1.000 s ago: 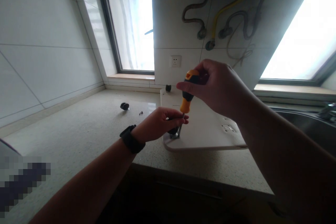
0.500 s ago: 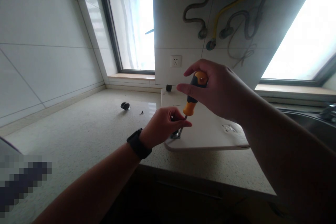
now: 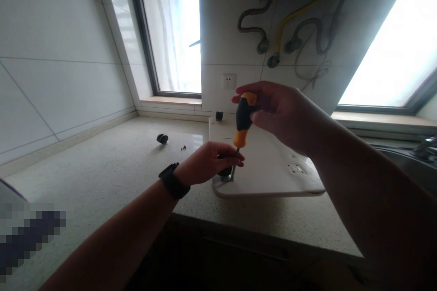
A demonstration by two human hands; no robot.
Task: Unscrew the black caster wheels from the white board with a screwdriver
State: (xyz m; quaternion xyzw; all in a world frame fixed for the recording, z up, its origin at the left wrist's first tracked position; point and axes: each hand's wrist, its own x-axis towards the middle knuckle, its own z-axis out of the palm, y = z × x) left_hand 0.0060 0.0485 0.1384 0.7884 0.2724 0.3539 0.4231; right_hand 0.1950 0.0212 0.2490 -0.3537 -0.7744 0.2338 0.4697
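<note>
My right hand (image 3: 276, 111) grips the yellow and black handle of a screwdriver (image 3: 243, 116) from its right side, thumb against the handle. Lower down, my left hand (image 3: 216, 160) pinches the metal shaft between thumb and fingers. The shaft leans slightly, its tip at the metal plate of a black caster wheel (image 3: 224, 172) on the near left corner of a white board (image 3: 266, 177). My left fingers partly cover that caster. Another caster (image 3: 219, 116) sits at the board's far left corner. On the right of the board, a mounting spot (image 3: 296, 169) shows several holes.
A loose caster (image 3: 162, 138) lies on the speckled countertop (image 3: 112, 182) to the left, with several small screws (image 3: 183, 148) near it. A sink (image 3: 403, 163) is at the right. Pipes (image 3: 252, 11) and a socket (image 3: 229, 81) are on the wall behind.
My right hand has shifted its grip on the handle, and the screwdriver now stands more upright, its handle farther left. My left fingers stay at the shaft, slightly lower.
</note>
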